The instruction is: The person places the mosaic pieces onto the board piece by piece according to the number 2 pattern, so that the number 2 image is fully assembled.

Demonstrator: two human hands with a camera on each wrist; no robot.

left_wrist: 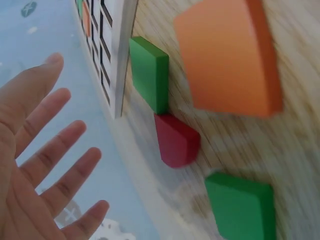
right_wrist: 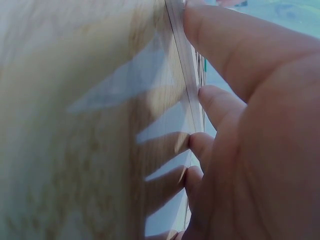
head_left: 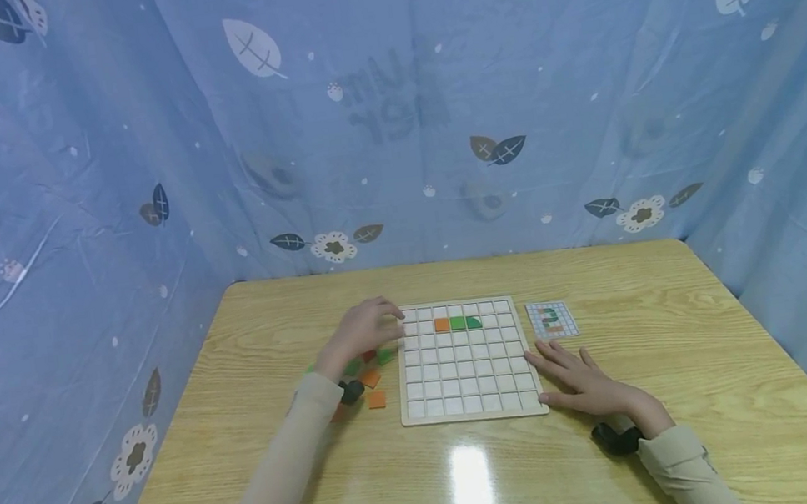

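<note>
A white gridded board (head_left: 464, 379) with a pale wooden frame lies on the table. In one of its upper rows sit an orange square tile (head_left: 442, 325), a green square tile (head_left: 458, 323) and a darker green tile with a rounded corner (head_left: 473, 322). My left hand (head_left: 364, 329) hovers by the board's upper left edge, fingers spread and holding nothing. Below it lie loose tiles: a green one (left_wrist: 150, 72), a red round-edged one (left_wrist: 177, 142), another green (left_wrist: 245, 205) and an orange one (left_wrist: 227, 57). My right hand (head_left: 581, 381) rests its extended fingers on the board's right edge.
A small printed card (head_left: 551, 319) with a coloured grid pattern lies right of the board. More orange tiles (head_left: 377, 400) are left of the board, partly hidden by the left wrist. Blue patterned curtains (head_left: 387, 119) hang behind and beside the wooden table (head_left: 552, 477).
</note>
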